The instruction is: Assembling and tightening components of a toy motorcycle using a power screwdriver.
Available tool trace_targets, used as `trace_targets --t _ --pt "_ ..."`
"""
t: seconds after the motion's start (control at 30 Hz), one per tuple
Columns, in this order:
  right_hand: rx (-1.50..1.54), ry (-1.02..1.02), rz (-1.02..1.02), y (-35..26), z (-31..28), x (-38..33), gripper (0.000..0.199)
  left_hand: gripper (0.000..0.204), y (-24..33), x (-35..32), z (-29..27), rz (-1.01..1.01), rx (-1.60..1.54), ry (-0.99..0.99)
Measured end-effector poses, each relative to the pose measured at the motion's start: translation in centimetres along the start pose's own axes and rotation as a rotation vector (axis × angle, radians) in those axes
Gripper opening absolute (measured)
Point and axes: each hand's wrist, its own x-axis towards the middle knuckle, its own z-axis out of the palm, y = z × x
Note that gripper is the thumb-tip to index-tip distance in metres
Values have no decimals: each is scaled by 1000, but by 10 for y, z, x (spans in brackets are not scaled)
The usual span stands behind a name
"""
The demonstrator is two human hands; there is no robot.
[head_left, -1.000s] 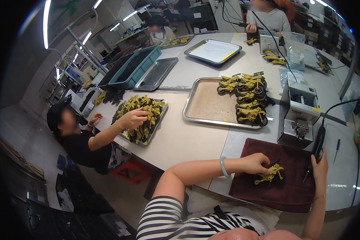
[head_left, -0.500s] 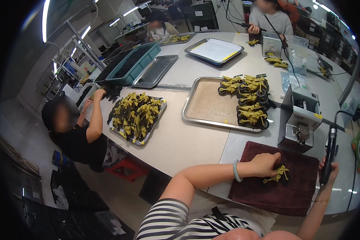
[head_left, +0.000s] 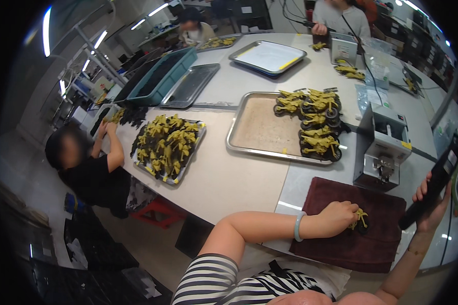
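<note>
A dark red cloth (head_left: 325, 249) lies at the table's near edge. On it my left hand (head_left: 336, 219), wearing a pale bangle, has its fingers closed round a small yellow toy motorcycle (head_left: 361, 218) with black wheels. The hand hides part of the toy. My right hand (head_left: 433, 209) is wrapped round a black electric screwdriver (head_left: 435, 184), held tilted beyond the cloth's right edge, apart from the toy. Behind the cloth stands a grey box-shaped machine, which looks like a screw feeder (head_left: 381, 152).
A metal tray (head_left: 257, 129) holds rows of toy motorcycles on its right side. Left of it, another tray (head_left: 201, 133) is heaped with yellow and black parts. A teal bin (head_left: 163, 84) stands farther back. Co-workers sit at the left and far sides.
My right hand has raised the screwdriver and tilted it, its upper end now farther right. My left fingers have curled in over the motorcycle, covering more of it.
</note>
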Motion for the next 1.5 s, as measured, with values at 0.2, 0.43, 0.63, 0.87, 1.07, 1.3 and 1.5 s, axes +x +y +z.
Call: trace_targets --t 0.2,0.43,0.63,0.87,1.07,1.3,1.5 --pt "-23 -3 92 19 13 33 66 3 -2 1 -4 -1 42 6" --pt "-50 -86 80 21 0 34 82 5 3 6 3 47 76 -38" --pt "-47 -57 36 23 11 29 85 4 4 2 2 54 87 -37" --pt "110 -295 -152 10 14 29 85 4 4 3 1 66 119 -46" --pt "-226 -85 -725 11 29 52 60 6 8 0 4 47 152 -99" --pt "-427 -89 -836 37 29 81 58 15 13 -2 1 97 261 -153" --pt "-447 -71 -712 61 28 85 47 16 9 -6 3 91 201 -119"
